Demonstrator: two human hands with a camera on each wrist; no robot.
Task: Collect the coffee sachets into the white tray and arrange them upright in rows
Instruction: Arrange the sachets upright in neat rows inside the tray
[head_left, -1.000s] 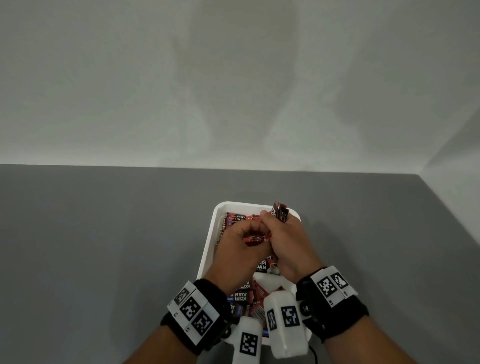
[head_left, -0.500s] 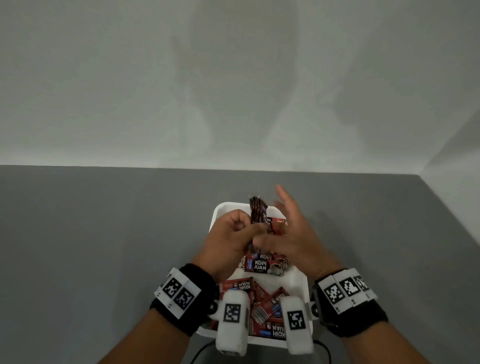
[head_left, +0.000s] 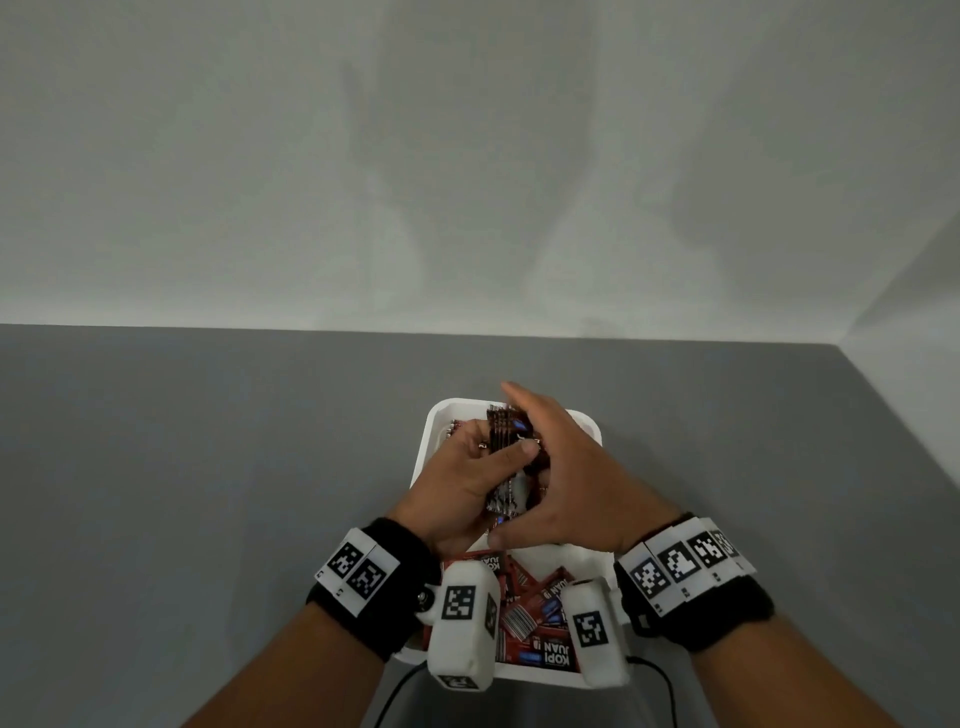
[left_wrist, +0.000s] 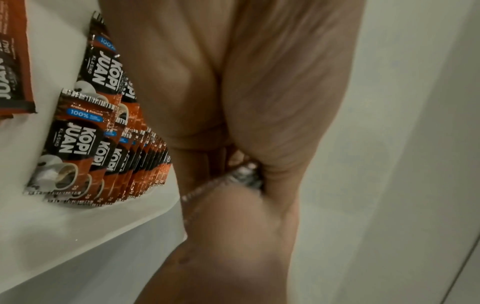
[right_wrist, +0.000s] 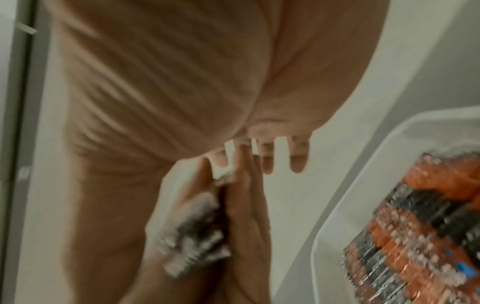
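Note:
The white tray (head_left: 434, 418) sits on the grey table just in front of me. Above its far half my left hand (head_left: 483, 457) grips a stack of dark red coffee sachets (head_left: 506, 426) on edge, thumb across its near face. My right hand (head_left: 540, 462) lies against the stack's right side with straight fingers, thumb under the lower end. The stack (right_wrist: 197, 242) shows blurred between both hands in the right wrist view. A row of upright sachets (left_wrist: 116, 164) stands in the tray (left_wrist: 64, 226). Loose sachets (head_left: 540, 603) lie flat in the near half.
Grey table (head_left: 208, 493) spreads to the left and right of the tray, and a pale wall (head_left: 467, 182) rises behind it. A second wall meets the table at the far right. A black cable (head_left: 395, 696) hangs at the near edge.
Both hands rose out of the tray; the left hand now holds the stack higher and more upright. The right hand, spread beside it half a second ago, has come flat against the stack.

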